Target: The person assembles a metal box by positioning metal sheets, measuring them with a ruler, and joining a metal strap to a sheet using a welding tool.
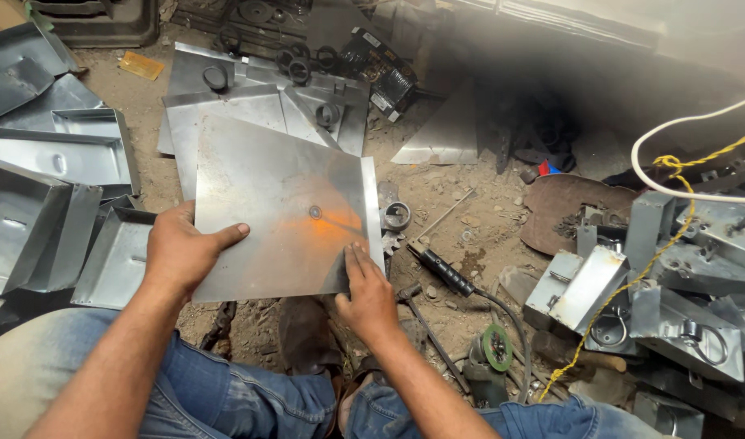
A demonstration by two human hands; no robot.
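You hold a square metal sheet [279,211] flat above a dirt floor [462,203], one hand on each near corner.

Your left hand [181,252] grips the sheet's near left edge, thumb lying on top and the other fingers hidden beneath. Your right hand [367,293] rests on the sheet's near right corner, fingers pressed together and laid flat on the metal. The sheet has a small round stud at its middle and an orange glare beside it. Beyond the sheet lie more flat plates with black rings [299,69] on them. Left of the sheet, folded metal trays [59,154] are stacked. Right of the sheet lie a black-handled tool [446,272] and, further right, a pile of metal boxes [681,276] crossed by a yellow rope [649,260]. Your jeans-clad knees sit below the sheet.
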